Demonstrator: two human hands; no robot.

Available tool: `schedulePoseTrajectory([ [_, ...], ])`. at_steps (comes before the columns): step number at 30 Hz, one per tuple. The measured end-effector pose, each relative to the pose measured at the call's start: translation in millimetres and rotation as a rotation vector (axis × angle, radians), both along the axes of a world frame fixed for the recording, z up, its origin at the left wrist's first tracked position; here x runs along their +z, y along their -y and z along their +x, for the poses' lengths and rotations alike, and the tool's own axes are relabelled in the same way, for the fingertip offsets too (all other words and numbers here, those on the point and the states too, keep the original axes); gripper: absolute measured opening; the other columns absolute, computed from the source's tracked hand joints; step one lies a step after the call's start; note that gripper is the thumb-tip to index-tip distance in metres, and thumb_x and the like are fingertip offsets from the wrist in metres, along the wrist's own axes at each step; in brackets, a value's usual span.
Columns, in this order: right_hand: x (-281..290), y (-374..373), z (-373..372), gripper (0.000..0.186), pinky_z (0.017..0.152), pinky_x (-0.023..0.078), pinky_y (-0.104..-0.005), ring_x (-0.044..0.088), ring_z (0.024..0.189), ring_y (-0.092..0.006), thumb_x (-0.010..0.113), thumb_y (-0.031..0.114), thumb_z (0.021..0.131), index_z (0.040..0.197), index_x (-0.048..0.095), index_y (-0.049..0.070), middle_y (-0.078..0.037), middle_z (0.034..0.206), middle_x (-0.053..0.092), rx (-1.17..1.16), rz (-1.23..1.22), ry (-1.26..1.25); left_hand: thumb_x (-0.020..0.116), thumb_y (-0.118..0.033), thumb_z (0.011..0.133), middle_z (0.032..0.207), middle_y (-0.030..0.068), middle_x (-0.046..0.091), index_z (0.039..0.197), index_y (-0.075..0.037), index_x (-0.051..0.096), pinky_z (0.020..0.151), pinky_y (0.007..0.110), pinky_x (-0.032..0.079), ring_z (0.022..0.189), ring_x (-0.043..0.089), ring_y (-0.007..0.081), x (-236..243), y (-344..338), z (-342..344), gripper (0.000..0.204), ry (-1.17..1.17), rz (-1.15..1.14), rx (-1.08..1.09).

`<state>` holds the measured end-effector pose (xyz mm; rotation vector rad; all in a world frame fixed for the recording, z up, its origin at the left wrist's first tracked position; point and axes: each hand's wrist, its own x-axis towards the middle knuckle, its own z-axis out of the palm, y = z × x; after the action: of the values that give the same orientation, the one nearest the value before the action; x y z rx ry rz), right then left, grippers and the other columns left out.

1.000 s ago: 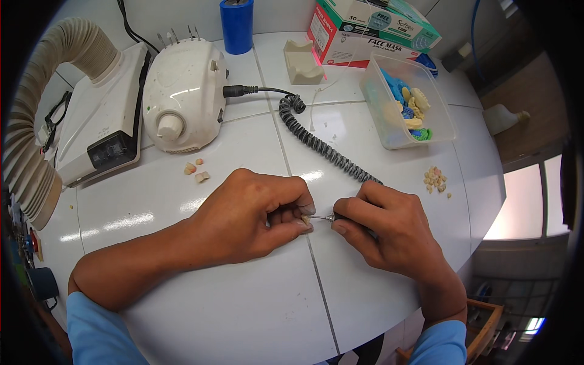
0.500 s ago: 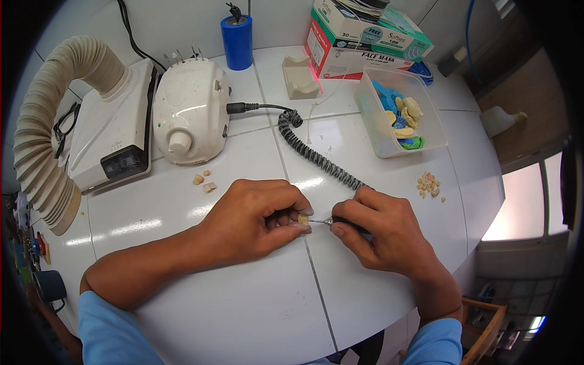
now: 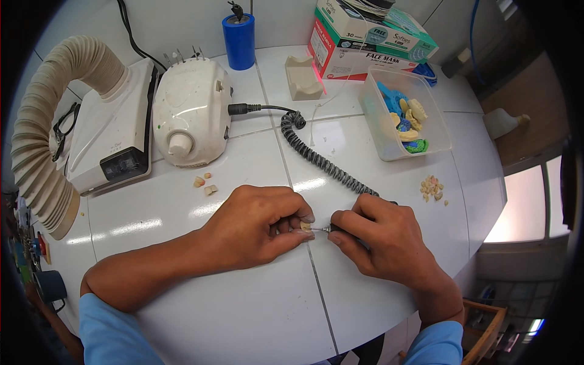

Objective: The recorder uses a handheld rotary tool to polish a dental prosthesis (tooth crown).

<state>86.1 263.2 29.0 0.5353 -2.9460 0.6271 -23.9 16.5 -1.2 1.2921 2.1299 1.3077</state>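
Note:
A small yellowish tooth-like piece (image 3: 305,227) is pinched between the thumb and fingers of my left hand (image 3: 261,222), above the white tiled table. My right hand (image 3: 380,237) grips a dark rotary handpiece (image 3: 331,229), most of it hidden by my fingers. Its thin metal bit (image 3: 319,229) points left and reaches the yellowish piece; whether it touches, I cannot tell. A grey coiled cord (image 3: 322,161) runs from behind my right hand to a white control box (image 3: 191,115) with a round knob.
At the left stands a white machine (image 3: 115,140) with a ribbed hose (image 3: 36,128). Small tooth-like pieces (image 3: 432,187) lie at right, others (image 3: 210,190) near the control box. A clear plastic tub (image 3: 380,134) holds coloured moulds. Behind are a beige stand (image 3: 302,85), a blue cylinder (image 3: 239,45) and mask boxes (image 3: 359,55).
Both hands, with the piece and the handpiece, sit slightly lower in the picture. My right hand has turned a little, and the black end of the handpiece now shows behind it.

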Motion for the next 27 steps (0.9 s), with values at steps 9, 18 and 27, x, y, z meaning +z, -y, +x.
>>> schedulePoseTrajectory([
  [9, 1.2, 3.8, -1.5, 0.016, 0.052, 0.044, -0.0367, 0.058, 0.065, -0.0183, 0.084, 0.028, 0.097, 0.101, 0.073, 0.016, -0.002, 0.081, 0.052, 0.017, 0.020, 0.008, 0.089, -0.009, 0.091, 0.086, 0.0053, 0.073, 0.102, -0.002, 0.077, 0.062, 0.027, 0.060, 0.072, 0.074, 0.0128, -1.1, 1.1, 1.5, 0.018, 0.022, -0.014, 0.002],
  [18, 0.6, 1.8, 0.1, 0.017, 0.052, 0.045, -0.0370, 0.056, 0.065, -0.0185, 0.084, 0.028, 0.097, 0.101, 0.073, 0.016, -0.002, 0.081, 0.052, -0.016, 0.018, 0.024, 0.087, -0.006, 0.090, 0.087, 0.0054, 0.073, 0.104, -0.001, 0.078, 0.063, 0.027, 0.061, 0.073, 0.075, 0.0125, 0.6, -1.7, 1.5, 0.017, 0.033, -0.039, -0.013],
  [27, -0.2, 0.3, -0.6, 0.016, 0.052, 0.044, -0.0372, 0.056, 0.064, -0.0184, 0.084, 0.028, 0.097, 0.101, 0.073, 0.016, -0.002, 0.081, 0.052, 0.005, -0.001, 0.013, 0.084, -0.001, 0.088, 0.088, 0.0055, 0.072, 0.103, -0.002, 0.077, 0.063, 0.027, 0.061, 0.072, 0.074, 0.0133, -1.4, -0.2, 2.0, 0.016, -0.002, -0.063, -0.027],
])
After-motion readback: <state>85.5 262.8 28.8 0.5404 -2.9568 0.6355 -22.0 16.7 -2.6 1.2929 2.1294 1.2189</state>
